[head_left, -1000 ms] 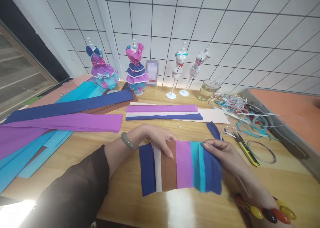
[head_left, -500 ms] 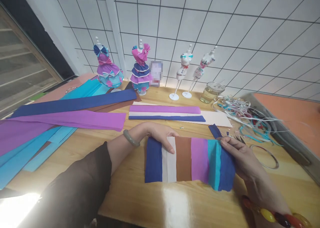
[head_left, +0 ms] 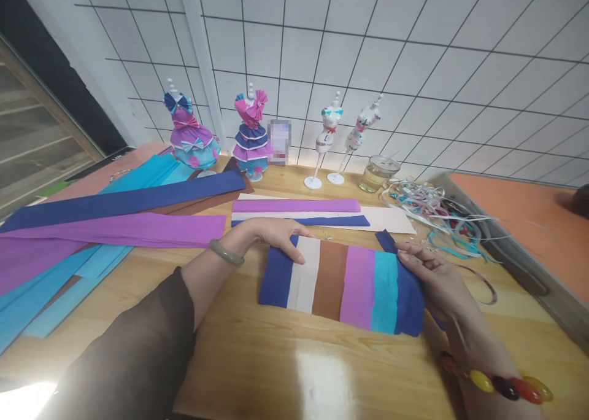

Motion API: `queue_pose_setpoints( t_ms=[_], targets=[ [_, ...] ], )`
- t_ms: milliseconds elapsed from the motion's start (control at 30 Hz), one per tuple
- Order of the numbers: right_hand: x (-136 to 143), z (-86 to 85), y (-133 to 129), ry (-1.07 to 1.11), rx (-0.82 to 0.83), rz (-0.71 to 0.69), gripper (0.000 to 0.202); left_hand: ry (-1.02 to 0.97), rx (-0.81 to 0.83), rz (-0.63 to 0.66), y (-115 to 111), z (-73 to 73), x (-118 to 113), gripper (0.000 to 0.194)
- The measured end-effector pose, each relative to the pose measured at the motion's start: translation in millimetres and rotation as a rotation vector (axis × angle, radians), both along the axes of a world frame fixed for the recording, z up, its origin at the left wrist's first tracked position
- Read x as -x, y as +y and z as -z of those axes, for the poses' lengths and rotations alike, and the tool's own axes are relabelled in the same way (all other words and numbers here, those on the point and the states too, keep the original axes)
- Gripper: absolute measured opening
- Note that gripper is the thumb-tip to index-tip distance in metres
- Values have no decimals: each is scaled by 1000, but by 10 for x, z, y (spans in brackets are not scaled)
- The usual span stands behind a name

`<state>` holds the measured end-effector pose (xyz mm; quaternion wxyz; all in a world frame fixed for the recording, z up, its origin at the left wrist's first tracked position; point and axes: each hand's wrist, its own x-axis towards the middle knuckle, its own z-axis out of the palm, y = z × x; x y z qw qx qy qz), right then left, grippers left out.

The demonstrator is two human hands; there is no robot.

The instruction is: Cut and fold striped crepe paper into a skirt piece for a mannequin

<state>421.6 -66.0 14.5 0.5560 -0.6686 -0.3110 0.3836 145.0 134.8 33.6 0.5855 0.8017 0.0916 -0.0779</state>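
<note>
A striped sheet of crepe paper (head_left: 331, 282), with blue, white, brown, purple and turquoise bands, is held up off the wooden table between both hands. My left hand (head_left: 285, 236) pinches its upper edge near the white band, thumb in front and the other fingers behind. At the right end, my right hand (head_left: 430, 279) grips the blue band between thumb and fingers. A small dark blue paper piece (head_left: 385, 241) shows just behind my right fingertips. Beyond the sheet lie a folded purple strip (head_left: 297, 206) and a narrow dark blue strip (head_left: 304, 221) on white paper.
Long crepe paper strips (head_left: 175, 229) spread over the left side. Dressed mini mannequins (head_left: 192, 134) and bare ones (head_left: 330, 131) stand along the tiled wall. A glass of yellowish liquid (head_left: 378, 173), tangled ribbons (head_left: 427, 208) and a ring (head_left: 478, 282) are at the right.
The striped sheet has tilted, its left end rising, and now lies smoother between my hands. Both hands keep their grip. The view has shifted slightly.
</note>
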Motion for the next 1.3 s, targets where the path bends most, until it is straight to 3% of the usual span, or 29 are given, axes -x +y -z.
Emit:
queue_pose_setpoints(
  t_ms=[133,333,567,733,900,1200,1300],
  targets=[
    [9,-15,14,37,-43,51,34,-15,-2,-112,71,-10,28,65],
    [63,-54,1,4,-85,86,33,-55,-96,-352,113,-47,32,59],
    [103,-77,2,-113,-94,180,38,-109,62,-647,92,-23,6,53],
    [128,-114,5,-107,-66,214,40,-204,197,-686,82,36,-10,37],
    [138,-120,14,-73,-56,209,42,-191,328,-761,54,31,-22,33],
    [80,-59,34,6,-86,232,37,-179,373,-831,-53,-96,-71,30],
    [54,-30,42,99,-104,177,31,-168,352,-851,-80,-125,-76,27]
  ],
)
